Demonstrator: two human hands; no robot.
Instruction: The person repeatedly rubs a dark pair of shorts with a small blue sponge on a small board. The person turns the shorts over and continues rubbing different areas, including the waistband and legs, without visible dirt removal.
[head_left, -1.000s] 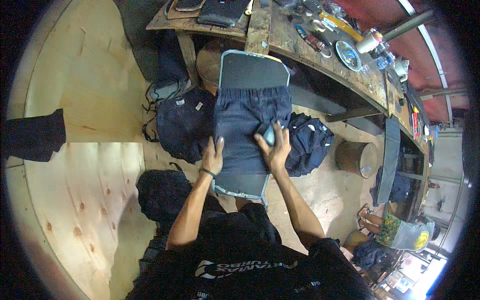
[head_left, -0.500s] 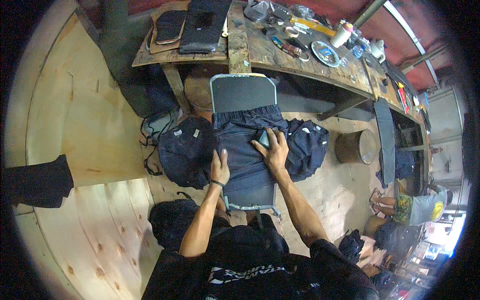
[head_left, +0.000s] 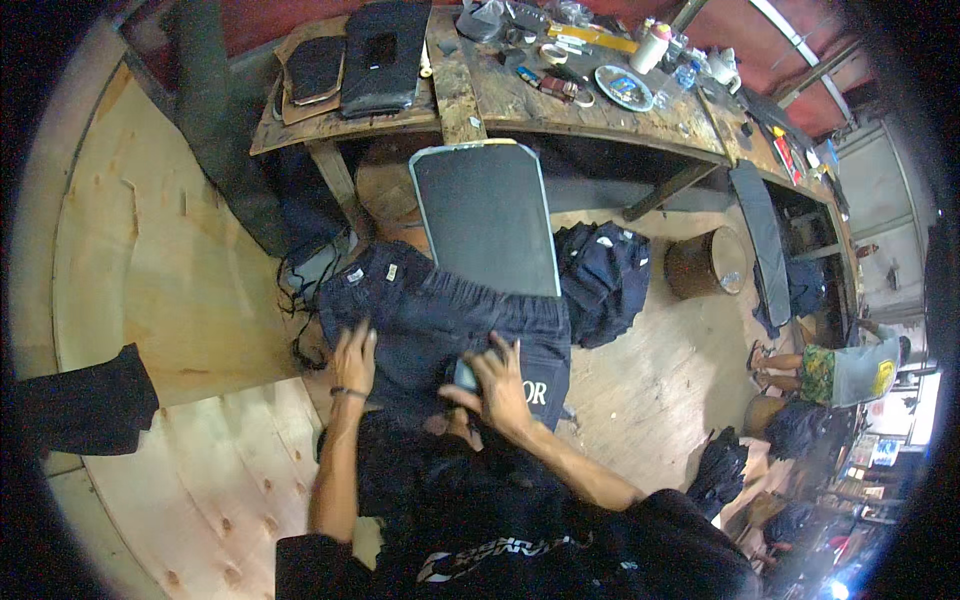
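Slid nearer the person, dark shorts (head_left: 435, 335) bare more of the board (head_left: 485, 220), whose long axis points away from the person. Their waistband (head_left: 500, 303) faces away too, running crosswise. The left hand (head_left: 352, 365) spreads over cloth; the right hand (head_left: 495, 385) pinches a bluish block (head_left: 465, 374).

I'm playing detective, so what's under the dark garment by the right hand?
Past the waistband I see a dark gray board with a pale edge. The garment covers the rest, so I can't tell whether the board continues underneath.
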